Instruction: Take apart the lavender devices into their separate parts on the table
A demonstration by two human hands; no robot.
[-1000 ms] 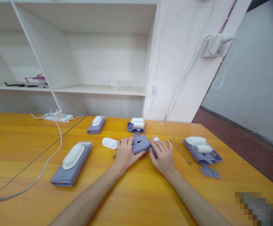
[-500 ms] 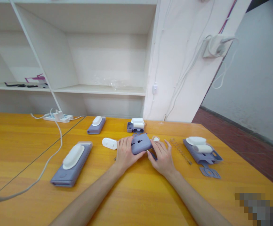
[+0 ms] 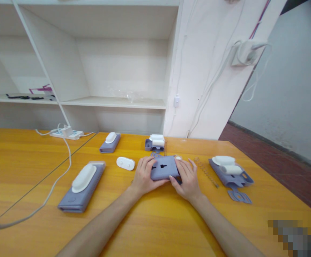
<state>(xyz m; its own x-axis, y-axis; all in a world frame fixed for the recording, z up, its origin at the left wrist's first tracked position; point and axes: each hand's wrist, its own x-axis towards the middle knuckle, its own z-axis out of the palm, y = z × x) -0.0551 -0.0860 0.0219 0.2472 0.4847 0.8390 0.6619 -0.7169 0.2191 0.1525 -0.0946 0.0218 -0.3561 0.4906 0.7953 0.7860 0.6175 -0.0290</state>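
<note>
Your left hand [image 3: 144,175] and right hand [image 3: 187,177] grip a grey-purple plastic housing [image 3: 161,174] by its ends, fingers curled over it, slotted face up over the yellow wooden counter [image 3: 155,221] — its inside is hidden. To your right, a grey-purple plastic case [image 3: 234,180] bears a white oval piece [image 3: 223,160] and a white cylinder [image 3: 231,169]. Beyond your hands, a grey-purple plastic box [image 3: 148,145] carries white parts [image 3: 157,137] — and the white shelf compartment [image 3: 104,101] holds clear plastic [image 3: 130,95].

Your yellow wooden table [image 3: 155,217] had boxy white shelving [image 3: 120,60] behind its far edge, red tiled floor [image 3: 270,162] beyond its right.
</note>
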